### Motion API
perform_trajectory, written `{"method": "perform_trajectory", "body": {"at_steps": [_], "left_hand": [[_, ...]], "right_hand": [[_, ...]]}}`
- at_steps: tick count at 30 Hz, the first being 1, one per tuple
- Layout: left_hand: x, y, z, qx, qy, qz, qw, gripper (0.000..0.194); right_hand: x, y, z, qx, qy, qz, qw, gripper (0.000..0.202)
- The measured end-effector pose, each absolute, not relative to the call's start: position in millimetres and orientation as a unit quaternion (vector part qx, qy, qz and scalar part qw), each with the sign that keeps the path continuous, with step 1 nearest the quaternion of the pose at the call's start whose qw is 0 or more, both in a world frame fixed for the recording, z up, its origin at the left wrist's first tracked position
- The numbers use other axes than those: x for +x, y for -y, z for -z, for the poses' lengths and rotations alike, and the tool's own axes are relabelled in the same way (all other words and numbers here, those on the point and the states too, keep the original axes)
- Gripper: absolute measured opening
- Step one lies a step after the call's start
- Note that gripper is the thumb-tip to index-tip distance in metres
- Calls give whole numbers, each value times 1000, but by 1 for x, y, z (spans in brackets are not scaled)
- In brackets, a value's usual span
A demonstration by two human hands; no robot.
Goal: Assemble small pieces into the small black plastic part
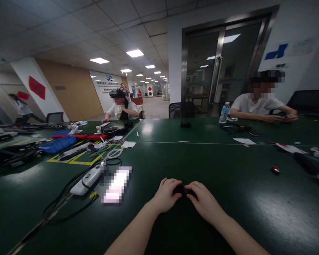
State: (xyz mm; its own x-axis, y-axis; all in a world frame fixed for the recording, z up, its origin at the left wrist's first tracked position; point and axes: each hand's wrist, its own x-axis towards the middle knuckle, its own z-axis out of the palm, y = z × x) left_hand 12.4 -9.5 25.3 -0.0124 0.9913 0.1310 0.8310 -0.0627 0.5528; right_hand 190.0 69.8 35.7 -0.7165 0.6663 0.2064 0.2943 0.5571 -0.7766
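with our left hand (168,195) and our right hand (203,202) we held the small black thing (185,190) at the near middle of the green table (223,163); the fingers of each hand were bent and grasped one side of it. we could not tell if it was one piece or two. to the left lay a bright, blurred flat thing (118,186), and beside it the white power strip (87,180). the bottle (224,113) stood upright at the far right.

A small, dark black object (185,191) lies roughly crosswise between the fingertips of both hands (166,195), at the near middle of the green worktop (228,170). Fingers cover its ends; its exact shape is too dark to tell.
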Motion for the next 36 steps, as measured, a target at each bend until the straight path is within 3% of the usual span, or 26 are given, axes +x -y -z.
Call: {"method": "perform_trajectory", "body": {"at_steps": [15,24,36], "left_hand": [[11,10,-24,688,-657,-264,162,42],[14,8,-24,684,-665,-260,146,42],[14,11,-28,679,-664,-265,167,45]], "right_hand": [[190,-65,-40,-290,859,-351,235,27],[185,-69,-36,-297,893,-286,182,22],[198,-79,-32,-355,867,-310,160,54]]}}
